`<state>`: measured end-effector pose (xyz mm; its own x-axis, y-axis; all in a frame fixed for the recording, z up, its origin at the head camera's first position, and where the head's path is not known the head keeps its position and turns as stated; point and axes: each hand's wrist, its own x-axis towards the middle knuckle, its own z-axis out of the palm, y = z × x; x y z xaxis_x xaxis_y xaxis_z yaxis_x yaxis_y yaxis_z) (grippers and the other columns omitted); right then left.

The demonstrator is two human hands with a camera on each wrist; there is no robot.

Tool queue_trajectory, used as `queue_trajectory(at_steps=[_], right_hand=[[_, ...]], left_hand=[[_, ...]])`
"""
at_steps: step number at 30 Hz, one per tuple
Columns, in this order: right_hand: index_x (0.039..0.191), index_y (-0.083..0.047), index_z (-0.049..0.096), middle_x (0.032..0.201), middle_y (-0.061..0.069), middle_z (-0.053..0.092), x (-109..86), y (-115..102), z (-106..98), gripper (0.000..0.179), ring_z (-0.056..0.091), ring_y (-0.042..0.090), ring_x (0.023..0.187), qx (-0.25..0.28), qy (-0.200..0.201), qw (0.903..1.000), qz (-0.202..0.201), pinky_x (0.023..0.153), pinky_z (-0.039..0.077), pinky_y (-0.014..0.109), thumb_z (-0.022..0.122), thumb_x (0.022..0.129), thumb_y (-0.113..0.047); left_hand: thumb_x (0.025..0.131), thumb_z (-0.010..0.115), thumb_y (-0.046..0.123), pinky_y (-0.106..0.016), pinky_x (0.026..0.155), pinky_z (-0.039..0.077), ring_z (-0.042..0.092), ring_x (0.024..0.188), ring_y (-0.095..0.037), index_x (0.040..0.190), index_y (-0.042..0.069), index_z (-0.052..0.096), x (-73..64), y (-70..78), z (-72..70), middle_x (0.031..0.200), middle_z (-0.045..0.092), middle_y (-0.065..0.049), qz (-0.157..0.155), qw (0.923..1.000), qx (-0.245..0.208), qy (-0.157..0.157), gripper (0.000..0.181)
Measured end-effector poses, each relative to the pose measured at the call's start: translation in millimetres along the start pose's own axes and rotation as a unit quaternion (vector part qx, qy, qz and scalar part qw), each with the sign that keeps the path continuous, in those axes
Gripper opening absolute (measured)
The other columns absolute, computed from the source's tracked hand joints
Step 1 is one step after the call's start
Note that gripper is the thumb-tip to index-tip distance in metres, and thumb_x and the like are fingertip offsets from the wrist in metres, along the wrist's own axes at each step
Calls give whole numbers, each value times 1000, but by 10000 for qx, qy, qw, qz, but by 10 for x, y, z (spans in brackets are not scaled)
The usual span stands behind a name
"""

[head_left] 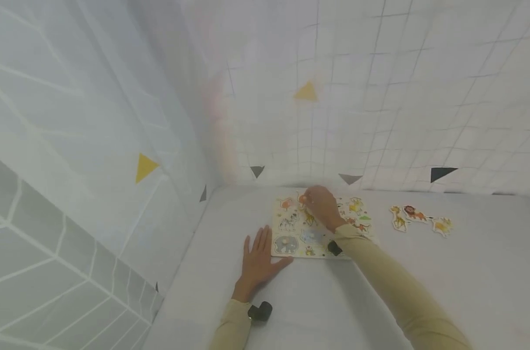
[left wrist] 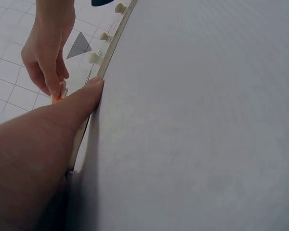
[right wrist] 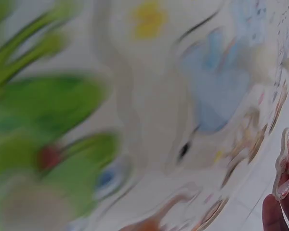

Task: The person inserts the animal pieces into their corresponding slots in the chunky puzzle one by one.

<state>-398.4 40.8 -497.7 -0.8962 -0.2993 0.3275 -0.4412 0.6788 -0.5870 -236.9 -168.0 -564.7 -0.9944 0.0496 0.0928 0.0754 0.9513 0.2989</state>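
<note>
My right hand (head_left: 325, 206) is over the back part of a wooden animal puzzle board (head_left: 297, 254), its thumb and fingers pinching a small orange puzzle piece (right wrist: 282, 166). That piece is held on edge in the right wrist view, with most of its picture turned away. My left hand (head_left: 257, 265) lies on the table at the board's front left corner, fingers spread along the left side. Its thumb (left wrist: 89, 94) rests at the front edge. A grey elephant piece (head_left: 286, 244), a zebra (head_left: 288, 222) and a blue hippo (head_left: 310, 236) show on the board.
To the right of the board lie a giraffe piece (head_left: 398, 219), a lion piece (head_left: 415, 214) and a yellow animal piece (head_left: 442, 226). Pale knobs (left wrist: 104, 36) stick up from the board. A white wall (head_left: 378, 121) with grid lines rises behind the table.
</note>
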Motion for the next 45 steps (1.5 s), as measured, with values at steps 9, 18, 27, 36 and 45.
queue_trajectory(at_steps=[9, 18, 27, 36, 45], right_hand=[[105, -4, 69, 107, 16, 73, 165, -76, 271, 15, 66, 34, 106, 142, -217, 9996, -135, 100, 54, 49, 63, 101, -18], [108, -3, 70, 111, 16, 73, 296, -180, 354, 18, 66, 33, 110, 31, -401, 9991, -153, 108, 52, 49, 60, 103, -17], [110, 0, 69, 109, 16, 72, 299, -182, 467, 18, 68, 33, 106, -434, -465, 9976, -259, 100, 57, 47, 61, 101, -14], [111, -1, 72, 110, 17, 75, 273, -121, 514, 22, 71, 34, 105, -440, -603, 9971, -162, 97, 59, 48, 63, 101, -19], [112, 1, 72, 111, 18, 74, 252, -137, 538, 21, 68, 36, 109, -741, -610, 9933, -642, 106, 54, 49, 63, 101, -15]], left_hand=[[88, 57, 77, -59, 132, 7, 18, 163, -26, 165, 9, 18, -76, 19, -32, 175, 19, -6, 35, 9995, -307, 38, 110], [90, 58, 74, -57, 133, 2, 13, 164, -25, 166, 9, 14, -28, 54, -164, 176, 15, -5, -63, 9992, -372, -161, 109], [89, 50, 81, -57, 133, 5, 14, 164, -22, 166, 13, 12, -7, -7, -59, 176, 14, -1, -56, 10000, -22, -62, 110], [88, 46, 85, -56, 134, 8, 14, 164, -21, 167, 15, 12, 8, -18, 77, 176, 14, 2, -81, 9999, 59, 27, 110], [89, 51, 81, -57, 133, 5, 15, 164, -24, 166, 12, 14, -18, 18, -40, 176, 16, -3, -99, 9999, -121, -62, 110]])
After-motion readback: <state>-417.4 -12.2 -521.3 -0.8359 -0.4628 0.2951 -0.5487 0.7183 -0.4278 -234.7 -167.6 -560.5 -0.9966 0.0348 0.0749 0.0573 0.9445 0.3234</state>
